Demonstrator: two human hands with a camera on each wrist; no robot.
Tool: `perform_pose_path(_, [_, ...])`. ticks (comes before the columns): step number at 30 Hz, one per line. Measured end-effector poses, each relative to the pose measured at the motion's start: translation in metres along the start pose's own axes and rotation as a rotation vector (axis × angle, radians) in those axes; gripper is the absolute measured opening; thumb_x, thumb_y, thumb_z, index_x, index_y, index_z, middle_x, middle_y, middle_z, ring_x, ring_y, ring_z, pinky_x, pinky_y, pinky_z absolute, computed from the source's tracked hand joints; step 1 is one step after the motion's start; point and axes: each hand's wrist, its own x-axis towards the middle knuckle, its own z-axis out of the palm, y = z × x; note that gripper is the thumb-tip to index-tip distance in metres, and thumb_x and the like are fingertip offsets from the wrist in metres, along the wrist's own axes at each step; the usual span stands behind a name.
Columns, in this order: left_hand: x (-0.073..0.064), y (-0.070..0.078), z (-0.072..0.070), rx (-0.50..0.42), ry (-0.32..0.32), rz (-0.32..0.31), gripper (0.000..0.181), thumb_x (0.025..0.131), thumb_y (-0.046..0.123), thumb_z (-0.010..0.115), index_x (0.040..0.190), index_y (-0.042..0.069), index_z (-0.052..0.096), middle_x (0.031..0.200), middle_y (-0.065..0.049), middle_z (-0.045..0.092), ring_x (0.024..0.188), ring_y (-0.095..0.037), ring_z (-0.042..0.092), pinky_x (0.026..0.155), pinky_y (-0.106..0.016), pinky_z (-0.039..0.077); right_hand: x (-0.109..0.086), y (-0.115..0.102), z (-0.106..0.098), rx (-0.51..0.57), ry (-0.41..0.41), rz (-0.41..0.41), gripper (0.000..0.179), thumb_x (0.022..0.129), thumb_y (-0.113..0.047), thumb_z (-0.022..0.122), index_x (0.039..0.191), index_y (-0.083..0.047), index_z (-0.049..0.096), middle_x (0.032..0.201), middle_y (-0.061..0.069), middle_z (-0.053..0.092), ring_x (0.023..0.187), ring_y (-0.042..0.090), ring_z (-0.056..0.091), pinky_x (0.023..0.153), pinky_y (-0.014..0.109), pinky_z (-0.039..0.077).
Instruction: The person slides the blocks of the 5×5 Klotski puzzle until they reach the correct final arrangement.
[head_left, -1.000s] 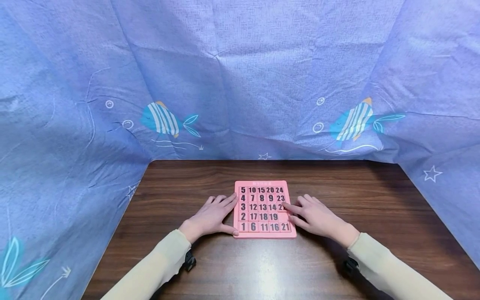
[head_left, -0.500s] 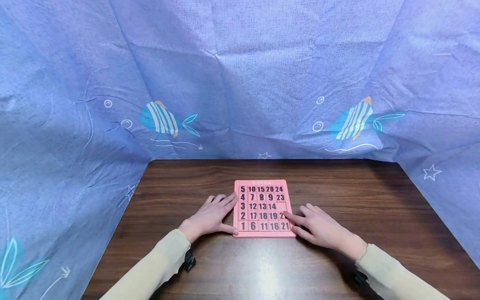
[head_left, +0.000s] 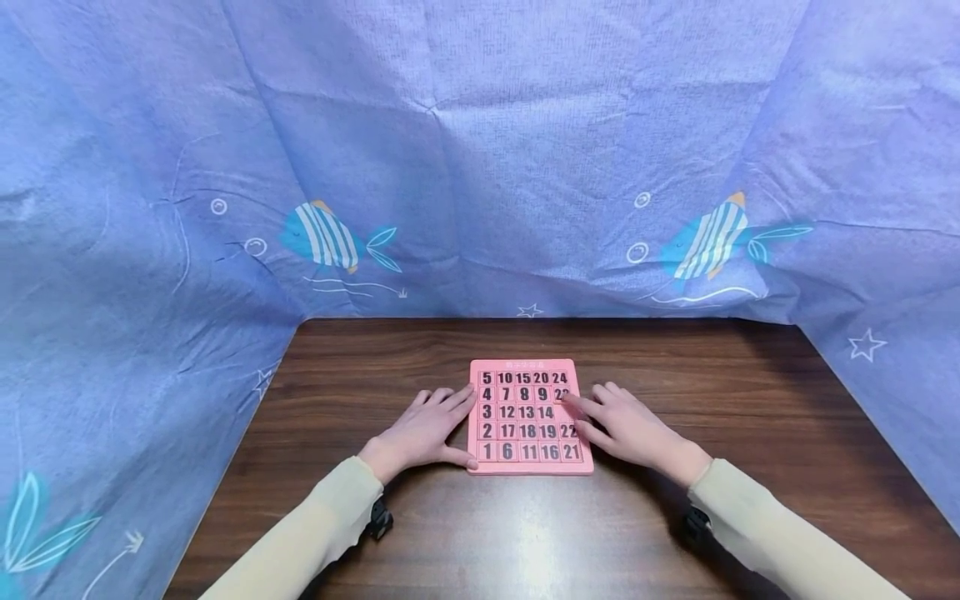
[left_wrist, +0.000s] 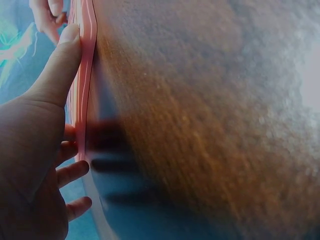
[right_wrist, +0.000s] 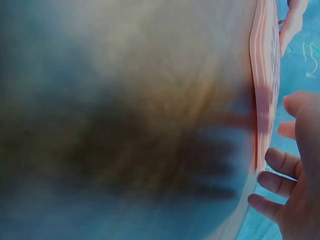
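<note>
A pink number slide puzzle (head_left: 531, 470) lies flat on the table with its rows of numbered tiles facing up. The vacant slot is in the right column, between tile 23 and tile 22 (head_left: 567, 431). My left hand (head_left: 415, 435) rests along the puzzle's left side, thumb at the near corner and index finger higher up the edge. In the left wrist view that thumb (left_wrist: 60, 65) presses the pink rim. My right hand (head_left: 632, 427) reaches in from the right. Its index fingertip touches tile 23 (head_left: 559, 394), partly covering it, and its thumb is near tile 22.
The brown wooden table (head_left: 360, 358) extends around the puzzle. A blue cloth (head_left: 525, 167) printed with fish hangs behind the table and along both sides. Small black devices are strapped under both sleeves.
Tile 22 has slid one row toward me, so the vacant slot now sits above it. My right hand then moved away from me, from tile 22 to tile 23. The left hand stayed put.
</note>
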Motion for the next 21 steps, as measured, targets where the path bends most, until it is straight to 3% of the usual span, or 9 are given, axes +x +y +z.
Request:
perform_pose_path(10, [0.001,0.0,0.002,0.004,0.01,0.005,0.11,0.083,0.075,0.069,0.166,0.013,0.029,0.172,-0.006,0.027,0.148,-0.031,0.037,0.117,-0.056,0.029,0.008,0.005,0.0,-0.045,-0.073,0.053,0.045,0.1,-0.032,0.068,0.141,-0.013,0.068,0.082,-0.003,0.044,0.075,0.018,0.038,0.068,0.033,0.035])
perform_pose_path(21, [0.0,0.0,0.002,0.008,0.02,0.012,0.11,0.083,0.074,0.07,0.165,0.011,0.031,0.171,-0.008,0.028,0.147,-0.032,0.038,0.116,-0.056,0.03,-0.008,-0.006,-0.002,-0.04,-0.045,-0.021,0.044,0.099,-0.031,0.07,0.139,-0.014,0.07,0.087,-0.003,0.052,0.079,0.017,0.044,0.07,0.034,0.039])
